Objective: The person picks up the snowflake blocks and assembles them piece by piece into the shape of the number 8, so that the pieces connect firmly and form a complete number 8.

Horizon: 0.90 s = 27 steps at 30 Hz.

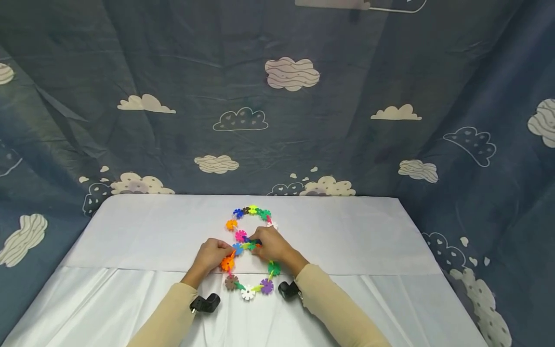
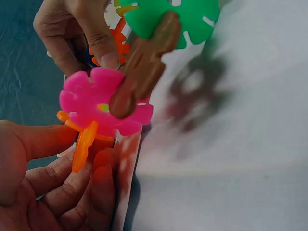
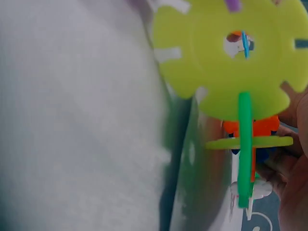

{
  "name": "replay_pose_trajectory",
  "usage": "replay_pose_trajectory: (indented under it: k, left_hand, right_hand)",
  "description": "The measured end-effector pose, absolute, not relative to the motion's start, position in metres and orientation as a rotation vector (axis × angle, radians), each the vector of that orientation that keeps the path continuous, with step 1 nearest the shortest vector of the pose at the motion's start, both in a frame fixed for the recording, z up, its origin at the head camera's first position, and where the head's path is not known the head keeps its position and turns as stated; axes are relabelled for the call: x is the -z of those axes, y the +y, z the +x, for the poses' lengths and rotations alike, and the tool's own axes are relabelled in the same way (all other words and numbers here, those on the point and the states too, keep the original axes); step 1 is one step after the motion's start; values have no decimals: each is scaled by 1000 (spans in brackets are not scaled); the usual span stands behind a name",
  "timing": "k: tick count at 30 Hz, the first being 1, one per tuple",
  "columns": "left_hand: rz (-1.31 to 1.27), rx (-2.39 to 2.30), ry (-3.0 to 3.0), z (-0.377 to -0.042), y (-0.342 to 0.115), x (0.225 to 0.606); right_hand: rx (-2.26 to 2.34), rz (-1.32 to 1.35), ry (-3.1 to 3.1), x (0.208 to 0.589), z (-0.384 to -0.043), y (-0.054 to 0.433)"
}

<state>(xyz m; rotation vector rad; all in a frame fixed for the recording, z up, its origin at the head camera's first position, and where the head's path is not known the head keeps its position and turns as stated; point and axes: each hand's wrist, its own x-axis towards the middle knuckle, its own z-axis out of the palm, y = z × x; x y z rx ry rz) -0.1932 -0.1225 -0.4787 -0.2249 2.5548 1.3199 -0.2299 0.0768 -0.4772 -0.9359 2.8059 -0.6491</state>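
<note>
A chain of colourful interlocking flower discs lies on the white cloth in a figure eight, with an upper loop (image 1: 253, 209) and a lower loop (image 1: 248, 293). My left hand (image 1: 210, 255) pinches the chain at its left side, by an orange disc (image 1: 227, 263) and a light blue disc (image 1: 237, 248). In the left wrist view, its thumb and fingers close around orange pieces (image 2: 84, 147) behind a pink disc (image 2: 91, 103). At the crossing, my right hand (image 1: 273, 245) grips the chain near a dark blue disc (image 1: 246, 239); its fingertips partly hide the discs there.
White cloth (image 1: 347, 236) covers the table, with a seam or fold across it. A dark curtain (image 1: 243, 48) printed with clouds hangs behind and at both sides. Black wrist cameras (image 1: 205, 303) sit on both sleeves. A pale object (image 1: 331, 4) with a cord shows at the top edge.
</note>
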Motion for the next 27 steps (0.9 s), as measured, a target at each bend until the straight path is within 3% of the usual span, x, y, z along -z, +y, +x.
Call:
replay_pose_trajectory:
  k: [19, 27]
  left_hand:
    - [-233, -1443, 2500, -201, -126, 486]
    - [-190, -1497, 2436, -195, -137, 486]
  right_hand:
    - [691, -941, 2817, 481, -241, 84]
    - [1056, -736, 2776, 470, -230, 107]
